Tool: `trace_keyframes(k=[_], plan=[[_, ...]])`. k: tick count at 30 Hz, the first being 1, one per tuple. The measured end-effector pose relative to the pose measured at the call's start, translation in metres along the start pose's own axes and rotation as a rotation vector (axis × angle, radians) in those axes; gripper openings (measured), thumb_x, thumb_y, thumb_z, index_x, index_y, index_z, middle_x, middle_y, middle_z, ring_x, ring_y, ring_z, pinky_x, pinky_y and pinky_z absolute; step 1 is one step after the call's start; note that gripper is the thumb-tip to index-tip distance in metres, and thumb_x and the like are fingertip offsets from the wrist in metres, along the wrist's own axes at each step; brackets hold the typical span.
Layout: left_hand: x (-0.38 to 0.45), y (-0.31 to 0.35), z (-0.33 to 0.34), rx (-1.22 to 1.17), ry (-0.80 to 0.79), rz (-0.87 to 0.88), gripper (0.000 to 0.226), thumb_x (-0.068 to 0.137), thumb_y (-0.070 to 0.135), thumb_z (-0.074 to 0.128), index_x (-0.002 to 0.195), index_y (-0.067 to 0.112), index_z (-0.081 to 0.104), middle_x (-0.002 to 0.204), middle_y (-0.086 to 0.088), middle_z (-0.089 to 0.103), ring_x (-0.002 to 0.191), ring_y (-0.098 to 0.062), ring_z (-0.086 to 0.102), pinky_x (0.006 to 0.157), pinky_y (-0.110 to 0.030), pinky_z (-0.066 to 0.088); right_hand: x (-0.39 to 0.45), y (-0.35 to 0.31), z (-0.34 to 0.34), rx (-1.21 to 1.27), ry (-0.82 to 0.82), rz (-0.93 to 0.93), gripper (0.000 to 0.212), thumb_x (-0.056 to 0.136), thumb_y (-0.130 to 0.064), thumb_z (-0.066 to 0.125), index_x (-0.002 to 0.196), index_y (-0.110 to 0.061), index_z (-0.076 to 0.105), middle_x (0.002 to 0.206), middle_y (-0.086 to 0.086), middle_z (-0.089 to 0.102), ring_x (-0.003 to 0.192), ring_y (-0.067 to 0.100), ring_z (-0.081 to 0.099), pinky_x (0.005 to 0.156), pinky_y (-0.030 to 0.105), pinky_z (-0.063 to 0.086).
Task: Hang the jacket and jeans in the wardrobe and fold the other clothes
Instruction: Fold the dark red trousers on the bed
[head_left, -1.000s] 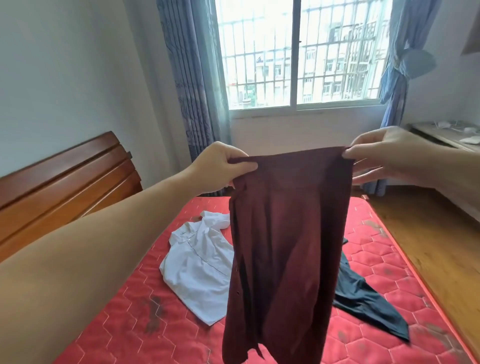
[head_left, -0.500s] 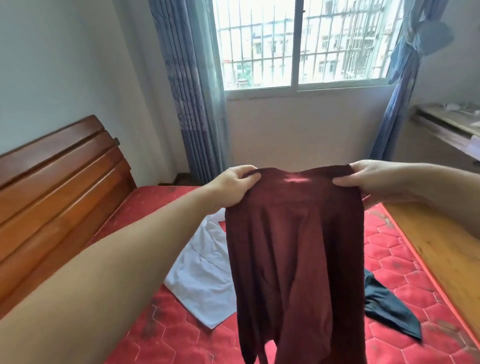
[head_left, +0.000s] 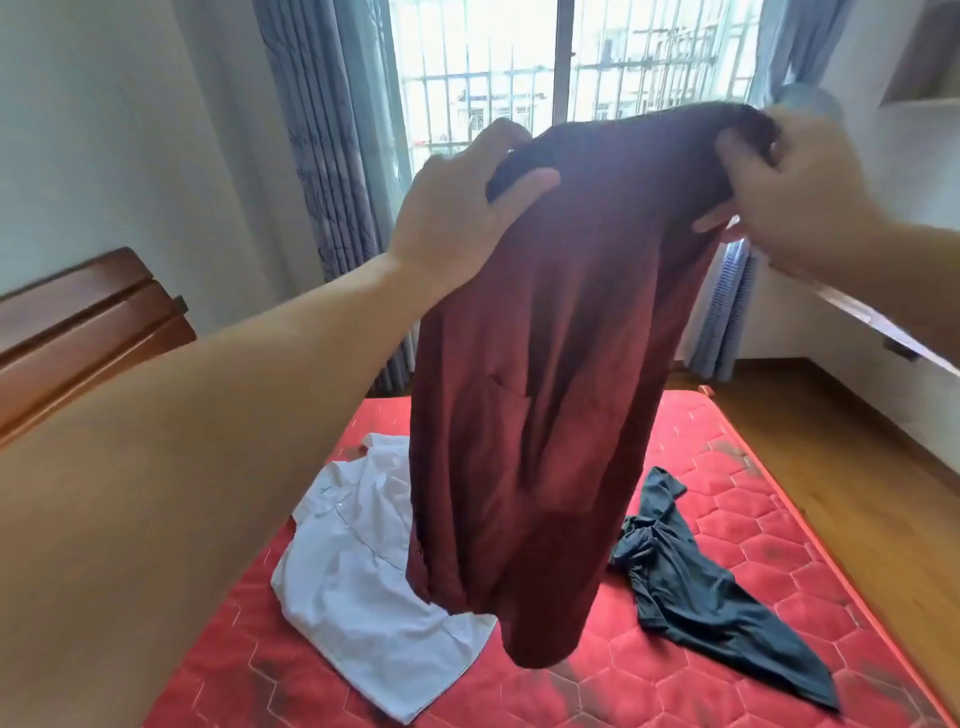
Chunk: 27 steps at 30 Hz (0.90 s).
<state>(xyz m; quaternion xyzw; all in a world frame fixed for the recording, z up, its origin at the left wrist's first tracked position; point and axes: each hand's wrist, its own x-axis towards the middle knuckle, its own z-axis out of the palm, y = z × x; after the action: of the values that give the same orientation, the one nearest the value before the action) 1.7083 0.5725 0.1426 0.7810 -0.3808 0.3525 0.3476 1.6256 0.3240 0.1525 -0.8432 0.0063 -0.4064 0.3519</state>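
Observation:
A dark red shirt (head_left: 545, 415) hangs in the air above the bed, held up by its top edge. My left hand (head_left: 457, 208) grips the left end of that edge, thumb curled over the cloth. My right hand (head_left: 789, 192) grips the right end, fingers wrapped round the bunched fabric. The shirt's lower hem dangles just above the red mattress (head_left: 727, 675). A white shirt (head_left: 363, 571) lies crumpled on the mattress to the left, partly hidden behind the red one. A dark garment (head_left: 696, 587) lies twisted on the mattress to the right.
A wooden headboard (head_left: 78, 332) stands at the left. Blue curtains (head_left: 332, 156) frame a barred window (head_left: 493, 78) straight ahead. Wooden floor (head_left: 857, 467) runs along the bed's right side, with a desk edge (head_left: 883, 327) at the far right.
Both hands have lifted the red shirt higher and swung it up and forward, so its hem now clears the mattress. More of the dark garment shows.

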Motion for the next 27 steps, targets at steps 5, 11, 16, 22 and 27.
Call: trace_keyframes(k=[5,11,16,22,27], plan=[[-0.103,0.004,0.013,-0.055,-0.274,0.057,0.061,0.066,0.061,0.075,0.107,0.016,0.066,0.087,0.005,0.07,0.075,-0.015,0.065,0.075,-0.031,0.054,-0.111,0.036,-0.015,-0.291,-0.132,-0.324,0.024,0.097,-0.024,0.049,0.092,-0.005,0.063,0.068,0.012,0.061,0.056,0.023,0.05,0.058,0.013,0.035],[-0.298,0.008,0.07,0.073,-0.831,-0.037,0.023,0.077,0.031,0.071,0.072,0.011,0.063,0.073,-0.007,0.064,0.069,-0.032,0.063,0.059,-0.036,0.048,-0.303,0.112,0.011,-0.24,-0.567,-0.165,0.03,0.089,-0.041,0.045,0.073,-0.018,0.058,0.055,-0.002,0.056,0.048,0.023,0.051,0.047,0.035,0.04],[-0.466,0.036,0.1,0.136,-1.19,-0.357,0.021,0.081,0.037,0.065,0.085,0.017,0.066,0.088,-0.003,0.064,0.089,-0.029,0.06,0.07,-0.036,0.048,-0.483,0.17,0.039,-0.205,-0.869,0.154,0.038,0.087,-0.051,0.04,0.069,-0.019,0.048,0.055,-0.005,0.055,0.054,0.024,0.052,0.051,0.039,0.043],[-0.622,0.093,0.115,0.096,-1.464,-0.594,0.026,0.077,0.015,0.058,0.099,0.02,0.071,0.103,-0.006,0.066,0.103,-0.031,0.059,0.081,-0.035,0.049,-0.643,0.177,0.024,-0.172,-1.123,0.418,0.031,0.087,-0.039,0.057,0.067,-0.018,0.045,0.055,-0.007,0.051,0.055,0.017,0.048,0.059,0.036,0.041],[-0.711,0.121,0.127,0.034,-1.579,-0.713,0.04,0.075,0.008,0.054,0.108,0.024,0.069,0.11,-0.004,0.068,0.108,-0.029,0.058,0.085,-0.034,0.049,-0.718,0.196,0.012,-0.097,-1.312,0.497,0.031,0.07,-0.047,0.055,0.073,-0.017,0.051,0.065,-0.01,0.057,0.063,0.009,0.048,0.063,0.028,0.041]])
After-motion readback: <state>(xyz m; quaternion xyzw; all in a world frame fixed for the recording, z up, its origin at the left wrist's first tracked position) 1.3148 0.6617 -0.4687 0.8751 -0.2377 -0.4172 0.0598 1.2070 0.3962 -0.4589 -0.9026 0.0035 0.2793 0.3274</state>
